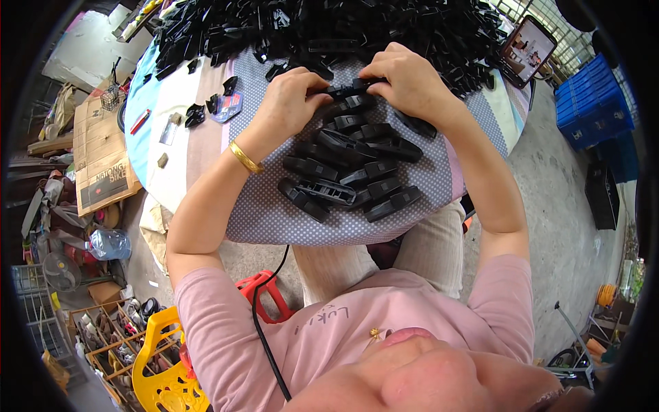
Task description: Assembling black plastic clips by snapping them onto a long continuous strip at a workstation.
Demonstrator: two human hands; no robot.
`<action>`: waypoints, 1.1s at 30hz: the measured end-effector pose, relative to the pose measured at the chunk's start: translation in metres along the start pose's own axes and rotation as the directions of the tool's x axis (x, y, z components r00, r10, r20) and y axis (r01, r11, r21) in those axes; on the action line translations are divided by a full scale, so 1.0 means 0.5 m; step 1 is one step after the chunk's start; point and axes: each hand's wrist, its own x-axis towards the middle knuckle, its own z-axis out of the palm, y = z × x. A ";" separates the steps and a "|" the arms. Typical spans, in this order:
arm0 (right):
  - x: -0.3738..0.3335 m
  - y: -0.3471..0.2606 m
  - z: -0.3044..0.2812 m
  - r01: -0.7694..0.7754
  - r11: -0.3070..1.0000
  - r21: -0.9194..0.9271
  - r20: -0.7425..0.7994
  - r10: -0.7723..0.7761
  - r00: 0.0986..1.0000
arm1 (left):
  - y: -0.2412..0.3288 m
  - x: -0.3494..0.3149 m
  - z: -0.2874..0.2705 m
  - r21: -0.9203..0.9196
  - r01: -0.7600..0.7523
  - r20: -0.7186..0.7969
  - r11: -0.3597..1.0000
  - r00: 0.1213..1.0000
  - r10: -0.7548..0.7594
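My left hand (294, 99) and my right hand (406, 79) are closed on opposite ends of one black plastic part (345, 90), between thumb and fingers. Its middle shows between them; its ends are hidden by my fingertips. Nearer me, just below it, lies a loose group of longer black plastic pieces (350, 145), several overlapping. One of these pieces (328, 191) shows a ribbed, hollow side. Beyond my hands, a large heap of small black plastic parts (329, 31) covers the table's far side.
A patterned cloth covers the round table (274, 223). On its left are a red pen-like item (140, 121), a clear packet (228, 107) and some loose black parts (195, 115). A phone-like screen (528, 51) stands at the far right. Blue crates (594, 103) are on the floor beyond.
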 end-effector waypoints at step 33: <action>0.007 0.027 0.023 0.155 0.983 0.102 -0.104 -0.144 0.984 | -0.012 0.016 -0.010 -0.077 0.013 0.073 0.997 0.997 -0.007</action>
